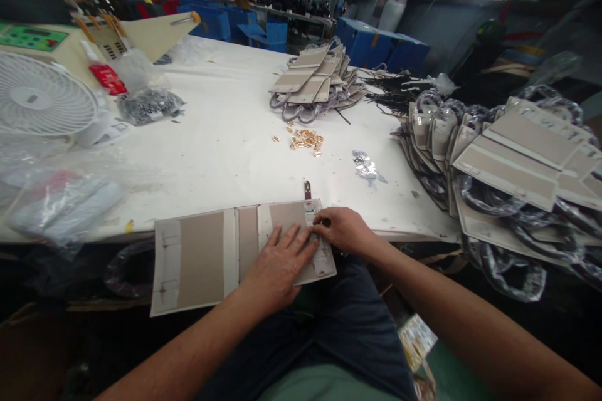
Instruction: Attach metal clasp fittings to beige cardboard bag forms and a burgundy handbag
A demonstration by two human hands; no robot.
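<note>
A flat beige bag panel (202, 260) lies across the table's near edge and over my lap. My left hand (277, 266) rests flat on its right part, fingers spread and stretched out. My right hand (343, 230) is closed in a pinch at the panel's upper right corner, pressing on something small that I cannot make out. A small brown tab (307, 190) with a metal end lies just beyond the panel. A heap of several small gold metal clasps (305, 140) sits further out on the white table (226, 131).
Stacks of finished beige panels with wrapped handles lie at the right (508, 163) and at the far middle (313, 78). A white fan (42, 97), a red bottle (106, 75) and plastic bags (61, 207) occupy the left. People stand at the far benches.
</note>
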